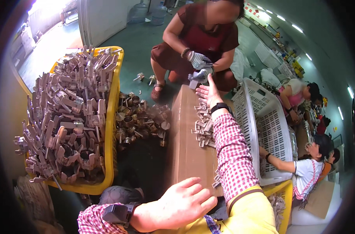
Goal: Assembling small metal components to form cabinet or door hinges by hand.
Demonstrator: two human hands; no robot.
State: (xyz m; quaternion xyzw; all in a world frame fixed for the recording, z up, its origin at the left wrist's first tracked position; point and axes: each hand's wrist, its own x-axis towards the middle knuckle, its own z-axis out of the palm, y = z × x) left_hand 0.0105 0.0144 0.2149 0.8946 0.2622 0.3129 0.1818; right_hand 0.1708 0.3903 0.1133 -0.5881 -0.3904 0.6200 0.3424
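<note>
My right hand (208, 93) reaches out over the far end of the cardboard box (189, 156), fingers stretched and thumb up. Nothing shows in it. Just beyond it are a co-worker's gloved hands (200, 66), which hold a grey block-like piece (193, 83). My left hand (175, 204) is near my body at the box's near end, its fingers curled in and nothing visible in them; the palm side is hidden. Along the right part of the box lie several small metal clamp-like parts (204, 130), partly behind my right forearm.
A yellow crate (115, 117) heaped with grey metal parts stands at left. Round metal fittings (140, 119) are piled beside it. A white plastic basket (277, 136) is at right, with another yellow crate (288, 195) nearer. A person (202, 35) crouches ahead; several others work at right.
</note>
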